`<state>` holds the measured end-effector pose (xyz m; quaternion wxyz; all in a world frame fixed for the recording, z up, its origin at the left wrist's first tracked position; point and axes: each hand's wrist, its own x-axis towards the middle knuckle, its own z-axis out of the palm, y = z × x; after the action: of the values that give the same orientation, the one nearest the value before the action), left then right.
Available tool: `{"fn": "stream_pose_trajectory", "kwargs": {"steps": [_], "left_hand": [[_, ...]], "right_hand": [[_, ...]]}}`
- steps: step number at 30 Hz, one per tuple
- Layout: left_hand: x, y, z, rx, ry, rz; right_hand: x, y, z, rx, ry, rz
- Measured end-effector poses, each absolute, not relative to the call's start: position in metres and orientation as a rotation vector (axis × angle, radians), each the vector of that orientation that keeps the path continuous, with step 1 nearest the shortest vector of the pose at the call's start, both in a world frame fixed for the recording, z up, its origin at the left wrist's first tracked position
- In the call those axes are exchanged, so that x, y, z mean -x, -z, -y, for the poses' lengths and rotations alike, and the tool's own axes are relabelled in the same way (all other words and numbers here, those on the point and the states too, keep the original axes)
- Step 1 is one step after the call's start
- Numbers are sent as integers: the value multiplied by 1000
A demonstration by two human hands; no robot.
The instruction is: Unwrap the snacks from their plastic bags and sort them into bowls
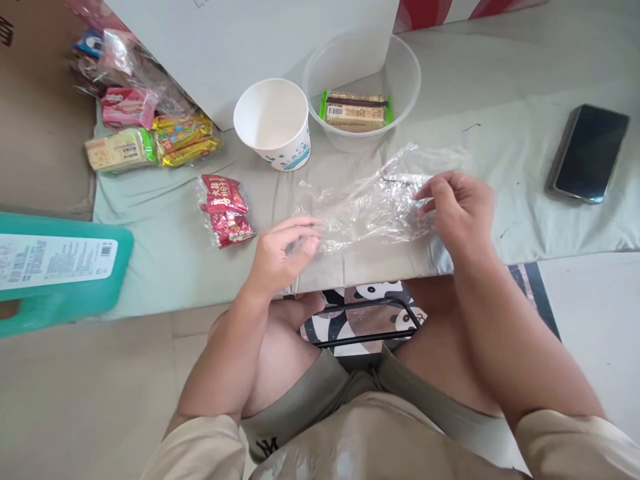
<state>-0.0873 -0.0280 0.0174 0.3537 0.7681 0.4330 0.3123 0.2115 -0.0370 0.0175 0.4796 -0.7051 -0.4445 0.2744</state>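
Observation:
A crumpled clear plastic bag stretches between my hands above the cloth, close to the front edge. On its left, my left hand has thumb and fingers closing on the bag's edge. My right hand pinches the opposite end, fingertips curled into the film. Behind the bag stand a white paper cup with a blue pattern and a clear round plastic bowl. Inside the bowl lies a wrapped snack bar with green ends. Left of the bag are red snack packets.
Assorted wrapped snacks lie at the back left beside a large white box. A green jug juts in from the left. At the right, a dark phone rests on the cloth.

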Motion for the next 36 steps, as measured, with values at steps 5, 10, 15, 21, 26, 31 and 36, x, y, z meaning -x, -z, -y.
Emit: {"fn": "stream_pose_trajectory", "kwargs": {"steps": [5, 10, 15, 21, 26, 31, 36], "left_hand": [[89, -14, 17, -1968, -567, -1116], [90, -8, 8, -1922, -689, -1224], [83, -5, 2, -1564, -1065, -1156], [70, -5, -8, -1321, -970, -1301], [60, -1, -22, -1357, -989, -1523], [55, -3, -29, -1653, -888, -1878], [54, -3, -26, -1807, -824, -2008]], "right_hand": [[-217, -19, 43, 1847, -678, 1085], [-217, -19, 45, 1917, -688, 970], [-215, -23, 48, 1845, -695, 919], [-222, -20, 56, 1831, -541, 990], [-233, -22, 57, 2037, -447, 1077], [-244, -18, 55, 2136, -382, 1187], [-251, -5, 45, 2027, -242, 1354]]}}
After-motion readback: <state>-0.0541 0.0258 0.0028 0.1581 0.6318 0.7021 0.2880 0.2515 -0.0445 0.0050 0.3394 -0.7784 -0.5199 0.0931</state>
